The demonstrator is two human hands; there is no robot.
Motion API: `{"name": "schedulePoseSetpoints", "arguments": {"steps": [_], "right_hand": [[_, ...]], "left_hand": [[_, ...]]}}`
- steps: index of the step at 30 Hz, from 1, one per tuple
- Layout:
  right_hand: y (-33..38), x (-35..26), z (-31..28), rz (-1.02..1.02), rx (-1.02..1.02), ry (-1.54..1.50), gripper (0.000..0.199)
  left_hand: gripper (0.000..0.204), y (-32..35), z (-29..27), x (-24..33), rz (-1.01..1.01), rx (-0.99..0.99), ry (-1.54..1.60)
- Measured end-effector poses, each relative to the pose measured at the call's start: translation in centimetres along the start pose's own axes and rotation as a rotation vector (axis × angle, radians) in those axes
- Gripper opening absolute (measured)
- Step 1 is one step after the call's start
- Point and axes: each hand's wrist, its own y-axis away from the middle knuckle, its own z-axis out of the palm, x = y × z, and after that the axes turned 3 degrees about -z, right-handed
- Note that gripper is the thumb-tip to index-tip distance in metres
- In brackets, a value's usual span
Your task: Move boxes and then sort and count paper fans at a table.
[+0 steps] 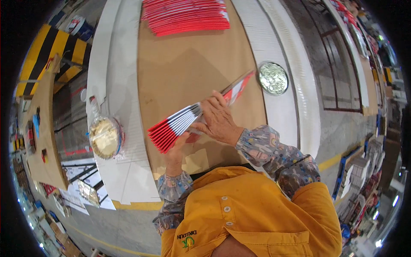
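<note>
A fanned bundle of red, white and grey folded sheets (173, 127) slants over the brown board on the table in front of me. My right hand (217, 118) lies across its middle, thumb and fingers closed round it. From below, my left hand (175, 154) grips the near edge of the bundle, and its fingers are partly hidden. The bundle's other end narrows to a red and white tip up to the right. At the far end of the board rests a thick stack of red folded sheets (186, 19).
A round container with cream-coloured contents (104, 138), wrapped in clear plastic, stands on the left. On the right is a round dish with a shiny silvery surface (273, 78). A brown board (192, 55) covers the table's middle, between white corrugated strips (120, 85).
</note>
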Motion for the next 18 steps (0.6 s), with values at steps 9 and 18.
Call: {"name": "schedulePoseSetpoints", "arguments": {"steps": [9, 18], "right_hand": [[9.5, 22.3, -6.3, 0.570, 0.283, 0.335, 0.010], [17.4, 40.6, -2.0, 0.264, -0.421, 0.732, 0.021]], "left_hand": [[0.043, -1.0, 1.3, 0.7, 0.036, 0.148, 0.065], [0.070, -1.5, 1.8, 0.2, -0.083, 0.067, 0.161]]}}
